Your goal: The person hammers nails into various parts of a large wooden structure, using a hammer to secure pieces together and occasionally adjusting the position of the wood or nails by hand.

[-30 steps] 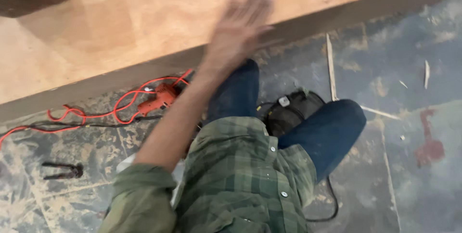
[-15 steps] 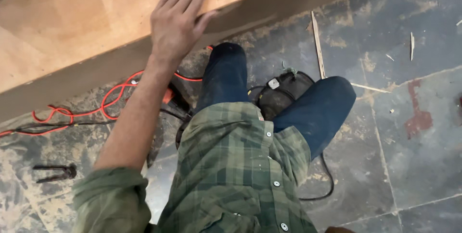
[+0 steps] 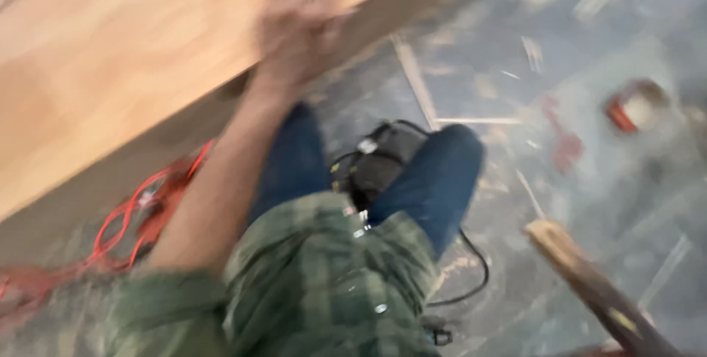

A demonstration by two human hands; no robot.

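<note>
The broad pale plywood sheet (image 3: 125,55) lies flat on the floor ahead of your knees; your left hand (image 3: 302,22) rests at its near edge, grip too blurred to tell. Your right hand is out of view.

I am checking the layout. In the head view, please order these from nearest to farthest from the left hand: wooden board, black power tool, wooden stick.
From the left hand:
1. Wooden board, under the hand, top left.
2. Black power tool, between the knees, centre.
3. Wooden stick, bottom right.
</note>
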